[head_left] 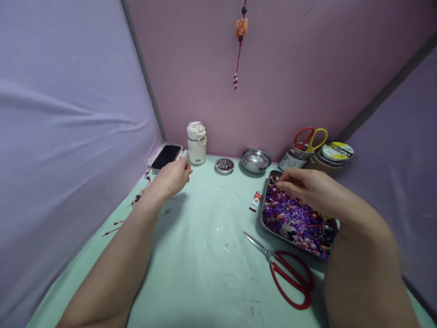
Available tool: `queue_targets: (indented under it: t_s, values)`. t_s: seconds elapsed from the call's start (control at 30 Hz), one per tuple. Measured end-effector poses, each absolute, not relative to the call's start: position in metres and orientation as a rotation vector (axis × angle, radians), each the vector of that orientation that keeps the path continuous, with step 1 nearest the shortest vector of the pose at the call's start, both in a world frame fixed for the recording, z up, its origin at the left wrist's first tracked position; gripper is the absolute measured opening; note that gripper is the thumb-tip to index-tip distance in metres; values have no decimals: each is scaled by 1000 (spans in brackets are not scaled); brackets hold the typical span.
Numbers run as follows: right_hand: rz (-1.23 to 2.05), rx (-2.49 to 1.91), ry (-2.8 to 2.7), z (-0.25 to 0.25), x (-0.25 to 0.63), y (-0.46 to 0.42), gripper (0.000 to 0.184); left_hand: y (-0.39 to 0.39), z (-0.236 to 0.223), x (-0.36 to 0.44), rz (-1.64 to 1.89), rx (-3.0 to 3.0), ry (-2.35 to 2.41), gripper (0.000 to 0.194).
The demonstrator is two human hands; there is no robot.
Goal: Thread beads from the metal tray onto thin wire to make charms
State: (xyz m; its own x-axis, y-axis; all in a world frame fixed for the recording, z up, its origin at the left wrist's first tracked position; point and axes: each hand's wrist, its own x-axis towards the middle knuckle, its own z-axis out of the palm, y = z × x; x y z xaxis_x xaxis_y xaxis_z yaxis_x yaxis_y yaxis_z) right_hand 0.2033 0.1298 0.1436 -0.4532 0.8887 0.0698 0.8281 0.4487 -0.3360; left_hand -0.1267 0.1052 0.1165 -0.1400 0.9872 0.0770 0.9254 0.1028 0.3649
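Observation:
My left hand (173,176) is closed above the table at the left, near a black phone (166,156); what its curled fingers hold, if anything, is hidden. My right hand (302,180) is over the upper edge of a metal tray (262,217) of purple, red, black and clear beads (290,214). Its thumb and fingers are pinched together, and anything between them is too small to name. Thin pale loops of thread lie among the beads. Scissors with red handles (290,279) lie in front of the tray, and a small red and white lighter (255,201) lies beside it.
A white bottle (197,145), a round clear-lidded case (224,166) and a steel bowl (256,161) stand at the back. A jar (292,158) holds red- and yellow-handled scissors. Beaded strings (138,197) lie at the left edge; a beaded cord (241,28) hangs behind.

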Motion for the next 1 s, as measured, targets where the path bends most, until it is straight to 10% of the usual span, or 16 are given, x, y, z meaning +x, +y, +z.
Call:
queue_targets:
  t_s: [1.0]
  values:
    - [405,-1564,-2551,138,196,131,21,167,36,-25,369,2558,1606,21]
